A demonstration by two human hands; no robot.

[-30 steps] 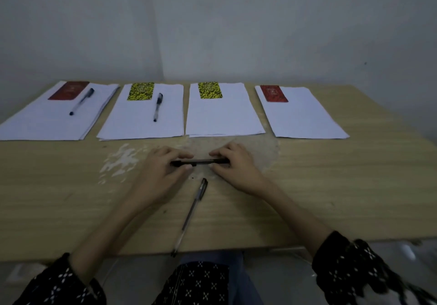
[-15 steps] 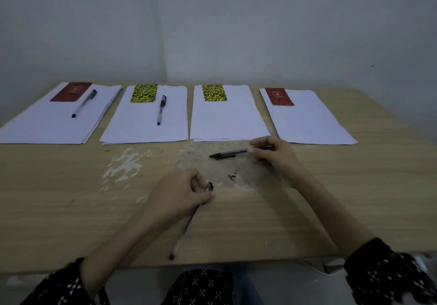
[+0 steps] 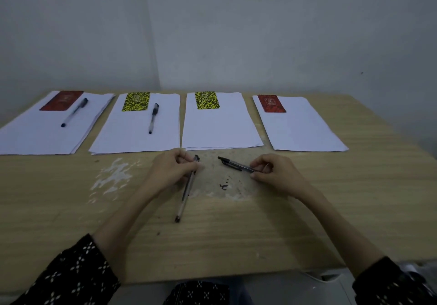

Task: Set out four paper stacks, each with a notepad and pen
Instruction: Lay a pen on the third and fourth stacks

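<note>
Pens were in both hands at this moment: the left hand [image 3: 171, 171] pinched a clear-barrelled pen [image 3: 186, 190] near its capped end, fingers curled round it, so that the barrel ran back from the grip toward the person and its tip lay on the wooden table [image 3: 354, 210]. The right hand [image 3: 275, 174] pinched a black pen [image 3: 236, 164] by one end, with the rest of it pointing away from that grip toward the left hand; the two pens were near each other but apart. Whether the black pen touched the table could not be told. Just beyond the left hand's grip lay the near edge of the third paper stack [image 3: 220, 129], which carried a yellow patterned notepad [image 3: 207, 100] at its far end. Beyond the right hand's grip, and a little outward from it, lay the fourth paper stack [image 3: 305, 132] with a red notepad [image 3: 271, 103] at its far corner. Farther outward from the left hand's grip sat the second paper stack [image 3: 132, 134] with a yellow notepad [image 3: 136, 101] and a pen [image 3: 153, 118] resting on it, then the first paper stack [image 3: 35, 134] with a red notepad [image 3: 62, 100] and its own pen [image 3: 74, 112]. Between the two grips the tabletop showed worn, pale patches and small dark specks [image 3: 223, 186].
</note>
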